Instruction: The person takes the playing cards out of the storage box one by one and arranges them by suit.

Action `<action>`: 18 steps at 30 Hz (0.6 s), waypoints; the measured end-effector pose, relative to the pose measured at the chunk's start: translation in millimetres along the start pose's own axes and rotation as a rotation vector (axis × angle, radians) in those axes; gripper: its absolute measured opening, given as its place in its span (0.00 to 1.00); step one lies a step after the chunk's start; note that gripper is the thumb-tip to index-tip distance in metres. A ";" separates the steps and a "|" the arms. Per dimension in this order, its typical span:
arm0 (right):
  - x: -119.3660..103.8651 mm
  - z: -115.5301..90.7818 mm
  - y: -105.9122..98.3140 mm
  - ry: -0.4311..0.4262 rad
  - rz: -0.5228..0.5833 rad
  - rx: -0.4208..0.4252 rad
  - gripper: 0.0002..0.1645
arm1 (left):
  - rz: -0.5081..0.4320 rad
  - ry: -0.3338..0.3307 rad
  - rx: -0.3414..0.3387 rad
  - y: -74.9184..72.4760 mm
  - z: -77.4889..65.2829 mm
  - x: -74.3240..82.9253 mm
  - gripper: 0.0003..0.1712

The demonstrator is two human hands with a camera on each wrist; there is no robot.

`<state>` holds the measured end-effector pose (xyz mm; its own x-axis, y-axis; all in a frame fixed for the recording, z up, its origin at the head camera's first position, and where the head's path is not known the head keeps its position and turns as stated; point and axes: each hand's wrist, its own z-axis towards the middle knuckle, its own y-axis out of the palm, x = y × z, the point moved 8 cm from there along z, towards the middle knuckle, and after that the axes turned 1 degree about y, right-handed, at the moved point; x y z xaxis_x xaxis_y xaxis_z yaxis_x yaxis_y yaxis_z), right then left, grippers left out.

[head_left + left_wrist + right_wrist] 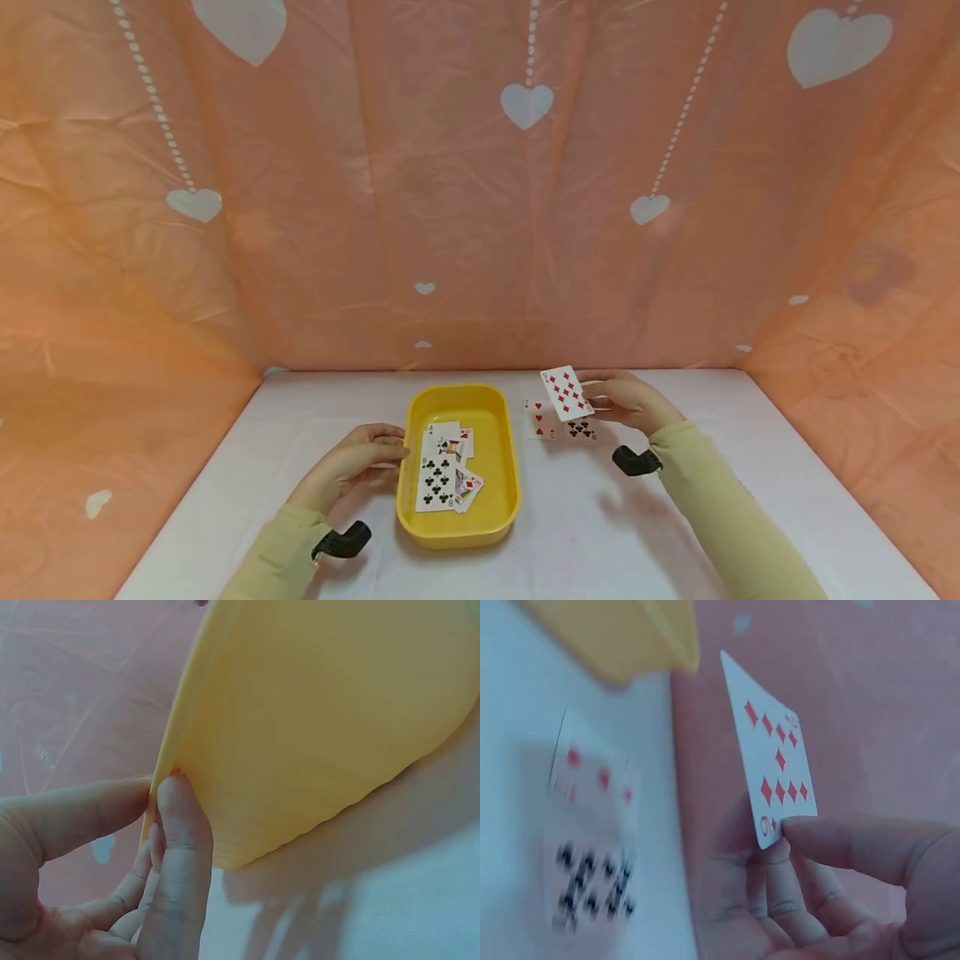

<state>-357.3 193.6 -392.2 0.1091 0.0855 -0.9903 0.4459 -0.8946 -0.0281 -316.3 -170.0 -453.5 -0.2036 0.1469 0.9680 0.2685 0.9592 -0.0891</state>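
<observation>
My left hand is at the left side of a yellow plastic tray. In the left wrist view its thumb and finger pinch the tray's rim. My right hand holds a diamonds playing card raised above the table, pinched near one corner, its face showing. Below that card, on the table right of the tray, lie a three of hearts and a clubs card, which the held card and hand partly cover in the head view.
Several face-up cards overlap inside the tray, with a clubs card and a face card among them. A white cloth covers the table. Orange curtains with white hearts close off the back and sides.
</observation>
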 end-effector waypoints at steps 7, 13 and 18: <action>30.6 -9.3 -48.1 0.212 0.142 0.259 0.29 | 0.003 0.010 -0.004 -0.3 0.0 1.0 0.26; 45.9 -17.4 -68.9 0.199 0.045 0.294 0.26 | -0.030 0.016 -0.021 0.1 -1.2 0.2 0.27; 57.7 -20.1 -83.2 0.211 0.071 0.336 0.23 | -0.018 0.018 -0.020 0.3 -1.1 0.1 0.27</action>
<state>-370.2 281.8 -444.3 0.3246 0.0755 -0.9429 0.1194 -0.9921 -0.0383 -315.2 -169.9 -453.2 -0.1921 0.1248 0.9734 0.2840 0.9565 -0.0666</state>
